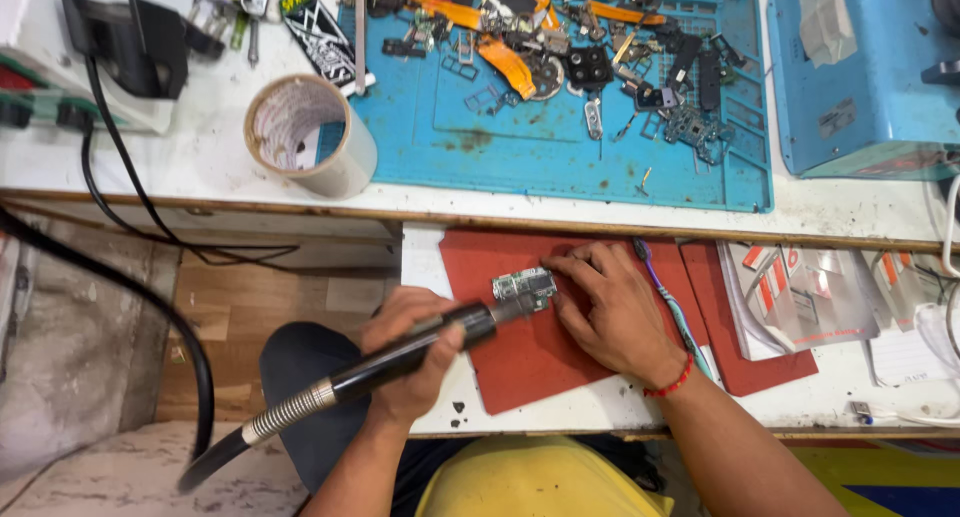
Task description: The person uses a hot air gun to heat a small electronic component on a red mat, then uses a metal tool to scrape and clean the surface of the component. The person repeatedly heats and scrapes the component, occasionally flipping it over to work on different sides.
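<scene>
Head view, looking down past a yellow shirt (pixel 535 482) at a white tabletop (pixel 620 402). Left hand (pixel 412 349) wrapped tight around a black hot-air handpiece (pixel 420 349), nozzle end touching a small circuit board (pixel 523 289). Corrugated metal collar and black hose (pixel 205 382) trailing off the handpiece down to the lower left, over the lap and floor. Right hand (pixel 608 305) laid flat, fingers spread and pressing the right edge of the board, nothing gripped. Board resting on a red mat (pixel 530 362), roughly at its upper middle. Toothbrush (pixel 672 302) with a pale blue and purple handle lying just beside the right wrist, partly hidden under it. Second red mat (pixel 745 372) to the right, with clear packets (pixel 805 292) overlapping it. Farther back, on the upper shelf: blue work mat (pixel 560 157) littered with orange flex cables and phone parts, tape roll (pixel 310 135) at its left corner, blue machine (pixel 860 72) to the right, black plug and cord (pixel 130 47) at far left.
</scene>
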